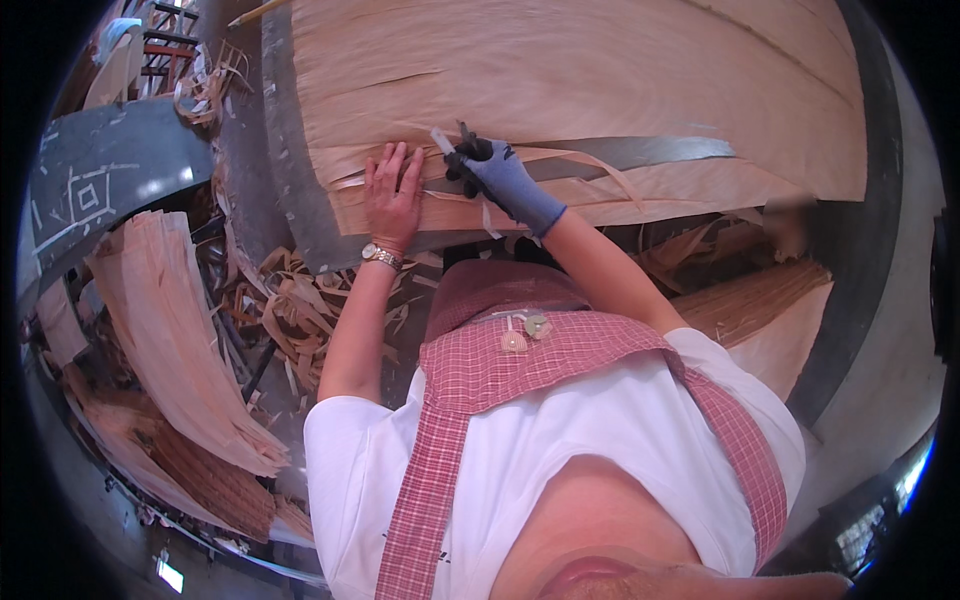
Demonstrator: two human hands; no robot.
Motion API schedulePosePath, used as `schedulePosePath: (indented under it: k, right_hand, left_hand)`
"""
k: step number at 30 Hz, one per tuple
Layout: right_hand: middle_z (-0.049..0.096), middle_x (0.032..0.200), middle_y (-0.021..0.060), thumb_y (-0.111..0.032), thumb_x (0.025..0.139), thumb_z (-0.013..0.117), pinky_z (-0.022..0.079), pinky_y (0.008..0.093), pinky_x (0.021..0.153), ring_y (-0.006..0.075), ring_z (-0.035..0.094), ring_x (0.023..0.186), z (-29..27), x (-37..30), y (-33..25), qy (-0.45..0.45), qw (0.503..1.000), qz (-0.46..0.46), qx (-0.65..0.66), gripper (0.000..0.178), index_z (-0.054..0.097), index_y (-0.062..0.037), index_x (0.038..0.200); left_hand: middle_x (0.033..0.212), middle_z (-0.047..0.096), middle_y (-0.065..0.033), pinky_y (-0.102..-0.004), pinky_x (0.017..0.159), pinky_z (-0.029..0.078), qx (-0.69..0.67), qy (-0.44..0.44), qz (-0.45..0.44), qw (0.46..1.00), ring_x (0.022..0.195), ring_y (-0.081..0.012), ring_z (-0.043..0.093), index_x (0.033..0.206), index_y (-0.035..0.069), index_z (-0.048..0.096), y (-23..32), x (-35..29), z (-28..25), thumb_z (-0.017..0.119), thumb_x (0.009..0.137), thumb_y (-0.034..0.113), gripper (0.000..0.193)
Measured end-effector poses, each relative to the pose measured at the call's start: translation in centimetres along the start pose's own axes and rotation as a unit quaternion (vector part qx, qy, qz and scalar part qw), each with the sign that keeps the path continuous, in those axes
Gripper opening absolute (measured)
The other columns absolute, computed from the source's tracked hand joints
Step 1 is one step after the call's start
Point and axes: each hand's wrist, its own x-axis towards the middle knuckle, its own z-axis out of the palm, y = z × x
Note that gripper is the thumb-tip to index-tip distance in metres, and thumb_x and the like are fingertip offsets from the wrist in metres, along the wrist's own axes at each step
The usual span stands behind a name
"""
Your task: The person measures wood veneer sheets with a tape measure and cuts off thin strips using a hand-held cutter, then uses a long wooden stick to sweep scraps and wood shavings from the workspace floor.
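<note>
My left hand (394,195), bare with a wristwatch (382,256), lies flat with its fingers stretched on the near left part of a wide wood veneer sheet (560,80). Close to its right, my right hand (505,180) wears a blue-grey glove with black fingers and is closed around a slim knife (441,141); its pale flat blade points up and left. The handle is mostly hidden in the glove. Around my right hand, a narrow veneer strip (590,165) curls loose along the sheet's near edge, and a split there bares the dark tabletop (660,151).
Veneer scraps (305,310) are heaped below the table at the left. Stacked veneer sheets (180,330) lie farther left, beside a dark board (120,180) with chalk-like marks. Another veneer stack (760,310) sits at right. A wooden stick (258,12) rests at the far left.
</note>
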Motion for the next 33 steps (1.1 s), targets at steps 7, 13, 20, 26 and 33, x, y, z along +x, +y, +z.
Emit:
schedulePosePath:
  k: [7, 13, 20, 26, 33]
  right_hand:
    - [0.068, 0.082, 0.0012, -0.027, 0.089, 0.068, 0.042, 0.0219, 0.055, 0.0073, 0.053, 0.061, -0.6, 0.1, -0.9, 0.015, 0.998, 0.054, -0.019, 0.027, 0.069, -0.0047, 0.105]
    - [0.068, 0.082, 0.0001, -0.030, 0.089, 0.068, 0.041, 0.0213, 0.056, 0.0065, 0.052, 0.062, -1.1, 0.1, -1.7, -0.008, 0.996, 0.066, -0.053, 0.030, 0.069, -0.0052, 0.105]
    - [0.069, 0.083, 0.0021, -0.028, 0.089, 0.069, 0.042, 0.0222, 0.054, 0.0073, 0.053, 0.060, -1.3, 0.2, -1.8, 0.000, 0.996, 0.069, -0.059, 0.029, 0.069, -0.0048, 0.106]
    - [0.070, 0.081, 0.0022, -0.027, 0.089, 0.069, 0.042, 0.0214, 0.053, 0.0065, 0.052, 0.059, -1.6, 0.2, -1.8, -0.010, 0.997, 0.068, -0.048, 0.027, 0.068, -0.0052, 0.105]
    - [0.069, 0.080, 0.0014, -0.029, 0.089, 0.068, 0.040, 0.0209, 0.052, 0.0051, 0.051, 0.058, -1.9, -0.3, -2.4, -0.017, 0.996, 0.064, -0.057, 0.028, 0.068, -0.0064, 0.105]
  left_hand:
    - [0.135, 0.054, -0.0110, -0.0449, 0.111, 0.028, 0.084, 0.117, -0.167, 0.975, 0.130, -0.0277, 0.046, 0.137, 0.007, 0.050, -0.8, -1.6, -3.3, 0.057, 0.095, 0.029, 0.047]
    - [0.100, 0.065, -0.0086, -0.0377, 0.077, 0.047, -0.137, 0.115, -0.471, 0.864, 0.087, -0.0221, 0.061, 0.116, 0.003, 0.057, -4.7, -0.5, -4.1, 0.060, 0.094, 0.040, 0.043]
    - [0.082, 0.062, 0.0002, -0.0239, 0.066, 0.044, -0.376, -0.037, -0.576, 0.725, 0.074, -0.0070, 0.051, 0.093, -0.003, 0.064, -9.3, -0.1, -5.8, 0.070, 0.089, 0.037, 0.041]
    - [0.080, 0.067, -0.0037, -0.0301, 0.070, 0.046, -0.227, -0.079, -0.485, 0.841, 0.075, -0.0154, 0.059, 0.092, 0.003, 0.068, -10.0, -1.0, -6.0, 0.068, 0.087, 0.043, 0.040]
    - [0.088, 0.070, -0.0111, -0.0451, 0.076, 0.045, 0.005, -0.063, -0.442, 0.895, 0.087, -0.0322, 0.065, 0.089, 0.009, 0.067, -7.3, -0.3, -5.8, 0.065, 0.086, 0.044, 0.036]
